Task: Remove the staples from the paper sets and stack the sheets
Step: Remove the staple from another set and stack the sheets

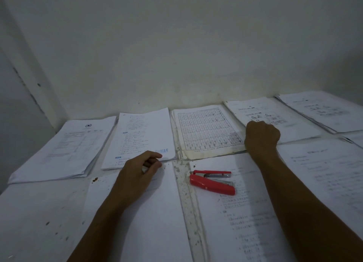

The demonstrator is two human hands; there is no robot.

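Observation:
Several white paper sets lie in rows on a white table (pixel 39 212). My left hand (pixel 137 173) rests on the near left sheets (pixel 157 222), its fingers curled at the front corner of a text set (pixel 141 136) behind; whether it grips paper I cannot tell. My right hand (pixel 262 136) is a closed fist between the grid-printed set (pixel 206 132) and a picture set (pixel 275 116), with nothing visible in it. A red stapler (pixel 212 181) lies on the near middle sheets (pixel 245 222), between my arms.
A thick stack (pixel 64 149) sits far left and another paper stack (pixel 324 110) far right, with more sheets (pixel 330 173) near right. A white wall rises right behind the back row. Brown specks dot the table strip (pixel 186 193) between the near sheets.

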